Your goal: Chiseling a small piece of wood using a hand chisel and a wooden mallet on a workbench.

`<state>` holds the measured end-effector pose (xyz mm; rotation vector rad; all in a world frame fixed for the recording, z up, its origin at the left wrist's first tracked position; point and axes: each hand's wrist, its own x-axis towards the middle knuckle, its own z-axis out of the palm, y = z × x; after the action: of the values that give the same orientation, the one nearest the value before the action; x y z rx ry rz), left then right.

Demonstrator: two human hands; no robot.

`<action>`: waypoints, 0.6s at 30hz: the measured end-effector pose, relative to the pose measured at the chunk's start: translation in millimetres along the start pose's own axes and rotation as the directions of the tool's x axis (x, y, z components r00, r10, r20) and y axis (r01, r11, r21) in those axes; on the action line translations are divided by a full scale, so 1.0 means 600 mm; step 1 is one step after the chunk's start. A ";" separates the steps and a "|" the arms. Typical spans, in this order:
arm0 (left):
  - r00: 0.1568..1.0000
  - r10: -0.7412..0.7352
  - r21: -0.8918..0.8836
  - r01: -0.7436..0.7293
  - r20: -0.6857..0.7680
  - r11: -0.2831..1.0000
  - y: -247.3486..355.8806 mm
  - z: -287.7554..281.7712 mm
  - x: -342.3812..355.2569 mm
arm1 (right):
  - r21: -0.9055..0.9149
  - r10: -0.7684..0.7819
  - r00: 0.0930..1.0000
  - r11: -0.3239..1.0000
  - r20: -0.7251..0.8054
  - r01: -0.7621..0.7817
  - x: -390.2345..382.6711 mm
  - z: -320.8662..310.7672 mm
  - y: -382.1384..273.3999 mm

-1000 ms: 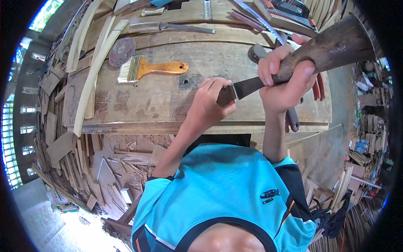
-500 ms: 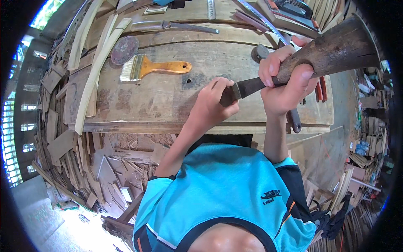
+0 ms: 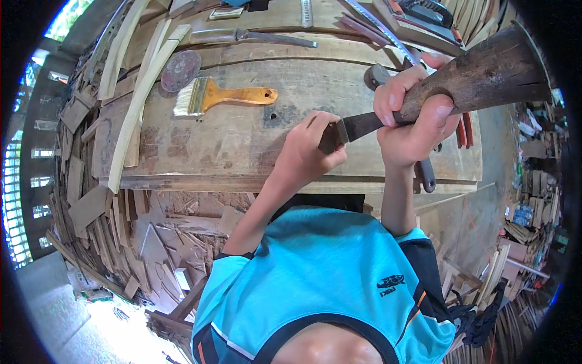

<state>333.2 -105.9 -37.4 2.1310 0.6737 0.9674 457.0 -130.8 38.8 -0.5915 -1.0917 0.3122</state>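
My right hand [image 3: 418, 124] is closed around the thick, dark wooden handle [image 3: 479, 71] of a chisel-like tool. The handle flares toward its far right end. From it a flat, dark metal blade [image 3: 362, 125] runs left to my left hand [image 3: 306, 148]. There my fingers pinch a small dark flat piece at the blade's end; whether it is part of the tool or separate I cannot tell. Both hands are above the near part of the wooden workbench [image 3: 224, 145]. A wide paintbrush [image 3: 242, 96] with a yellow-brown handle lies left of them.
At the back of the bench lies a file-like tool [image 3: 276, 39] with a wooden handle. A round disc [image 3: 180, 71] and long curved wood strips [image 3: 130, 136] are at left. Red-handled pliers [image 3: 465, 130] are at right. Wood scraps [image 3: 88, 206] pile up beside the bench.
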 end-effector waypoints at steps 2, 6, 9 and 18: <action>1.000 -0.002 0.001 0.002 0.006 1.000 -0.001 0.000 0.000 | 0.007 -0.007 1.000 1.000 0.003 0.007 0.000 -0.001 0.001; 1.000 0.014 0.004 -0.014 -0.012 1.000 -0.001 0.002 0.000 | 0.006 -0.028 1.000 1.000 0.013 0.028 0.001 -0.001 0.003; 1.000 0.009 0.009 -0.009 -0.016 1.000 0.001 0.002 0.000 | -0.025 -0.028 0.999 0.999 0.035 0.029 0.000 -0.001 0.004; 1.000 -0.014 0.013 0.014 0.008 1.000 0.004 0.000 0.001 | 0.010 -0.023 1.000 1.000 0.020 0.022 0.000 0.001 0.002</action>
<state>333.6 -107.1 -35.3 2.1377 0.6922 0.9485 456.5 -129.5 38.4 -0.5676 -1.1153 0.3046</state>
